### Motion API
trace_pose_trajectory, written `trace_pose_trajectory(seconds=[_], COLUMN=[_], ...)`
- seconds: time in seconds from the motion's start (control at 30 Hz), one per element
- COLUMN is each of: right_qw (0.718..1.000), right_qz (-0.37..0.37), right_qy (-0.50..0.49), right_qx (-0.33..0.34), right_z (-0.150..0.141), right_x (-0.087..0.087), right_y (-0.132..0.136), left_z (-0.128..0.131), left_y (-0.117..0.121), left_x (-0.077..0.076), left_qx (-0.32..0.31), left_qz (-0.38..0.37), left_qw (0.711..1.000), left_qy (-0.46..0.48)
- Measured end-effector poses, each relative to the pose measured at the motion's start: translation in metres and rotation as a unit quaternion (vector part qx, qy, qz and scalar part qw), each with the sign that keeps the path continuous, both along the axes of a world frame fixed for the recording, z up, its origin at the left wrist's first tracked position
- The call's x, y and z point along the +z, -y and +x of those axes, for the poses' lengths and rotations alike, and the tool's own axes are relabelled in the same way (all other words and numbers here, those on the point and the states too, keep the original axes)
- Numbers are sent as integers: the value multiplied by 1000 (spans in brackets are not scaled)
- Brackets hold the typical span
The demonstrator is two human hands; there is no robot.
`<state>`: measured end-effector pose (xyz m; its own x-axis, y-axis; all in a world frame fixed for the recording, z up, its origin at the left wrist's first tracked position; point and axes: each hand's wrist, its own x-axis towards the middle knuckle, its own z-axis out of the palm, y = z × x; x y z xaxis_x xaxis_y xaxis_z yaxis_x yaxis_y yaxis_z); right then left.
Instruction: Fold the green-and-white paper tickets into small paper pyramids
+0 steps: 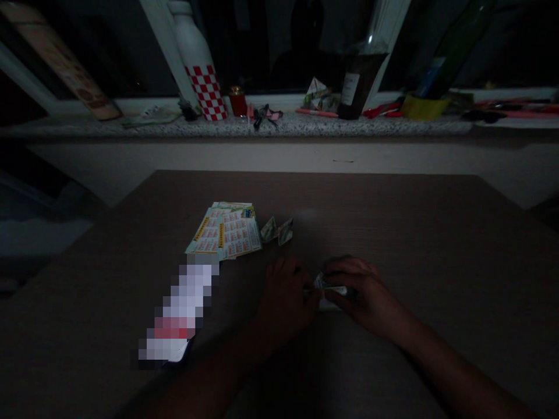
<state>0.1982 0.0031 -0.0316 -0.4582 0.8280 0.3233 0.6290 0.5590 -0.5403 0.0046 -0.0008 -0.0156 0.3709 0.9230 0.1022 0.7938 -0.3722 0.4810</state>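
Low over the dark wooden table, a small piece of printed paper (pixel 331 304) is pinched between both my hands, partly folded and partly hidden by the fingers. My left hand (pixel 286 294) is closed with its thumb and fingertips on the paper's left side. From the right, my right hand (pixel 362 294) grips the other side, thumb below and fingers curled above. Just beyond the left hand stand two small folded paper pieces (pixel 285 231). To their left lies a fanned stack of printed paper sheets (pixel 238 234) with rows of red numbers.
A lit phone (pixel 183 302), its screen blurred out, lies left of my left arm on the table (pixel 393 203). Along the granite windowsill (pixel 297 123) stand a red-and-white checkered bottle (pixel 207 87), a dark bottle (pixel 356 87), a green bottle (pixel 456 52) and small clutter.
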Motion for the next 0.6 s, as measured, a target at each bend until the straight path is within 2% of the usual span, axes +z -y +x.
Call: trace_pose_trajectory(seconds=[0.37, 0.6], right_qw=[994, 993], right_qz=[-56, -70], right_qy=[75, 73], right_qx=[63, 62], right_z=[24, 27], right_x=[11, 11], right_y=[-1, 1], left_z=[-2, -1], left_y=[0, 0], left_x=[-1, 0], left_qx=[4, 11], left_qz=[-3, -2], left_qw=[1000, 1000], left_qy=[-2, -16])
